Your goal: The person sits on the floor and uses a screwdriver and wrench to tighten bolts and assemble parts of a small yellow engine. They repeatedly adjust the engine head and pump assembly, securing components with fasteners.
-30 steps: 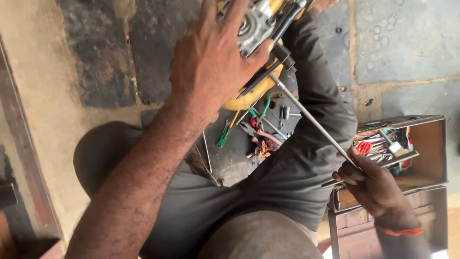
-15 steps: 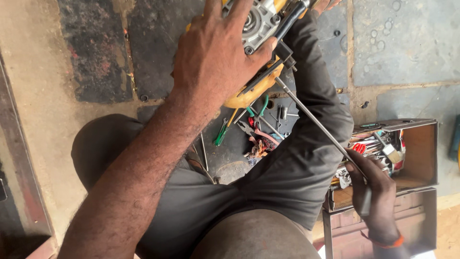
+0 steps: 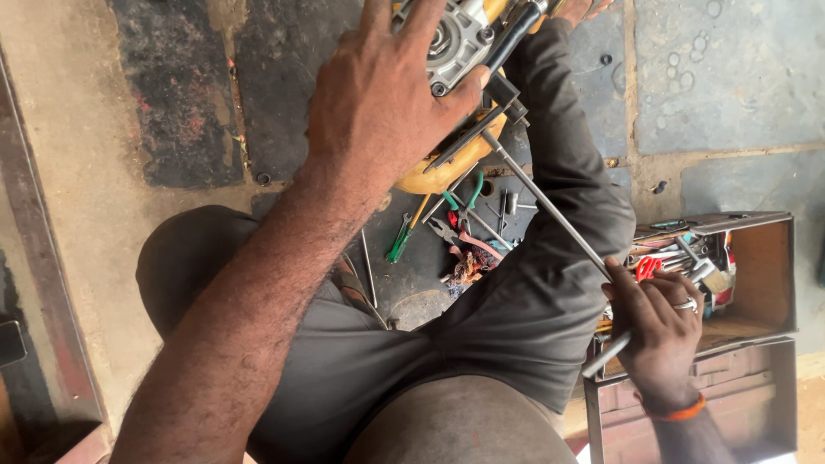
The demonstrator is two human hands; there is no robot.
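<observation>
We look straight down at our own lap as we sit on a stone-slab floor (image 3: 730, 77) in dark grey trousers (image 3: 516, 318). Our left hand (image 3: 378, 112) reaches forward, fingers spread and closed over a yellow power tool (image 3: 447, 163) with a bare grey metal gear housing (image 3: 451, 39) near the top edge of the view; the hand grips it firmly. Our right hand (image 3: 657, 331), with a ring and an orange wristband, is curled shut around the near end of a long thin metal rod (image 3: 550, 206). The rod's long axis runs diagonally: its far end points up and to the left, meeting the underside of the power tool, while its near end slopes down to the right across our right thigh and pokes out just below the fist. Just beyond the right hand sits an open metal toolbox (image 3: 756, 283) crammed with tools. Between our legs lie loose screwdrivers and pliers (image 3: 455, 232).
</observation>
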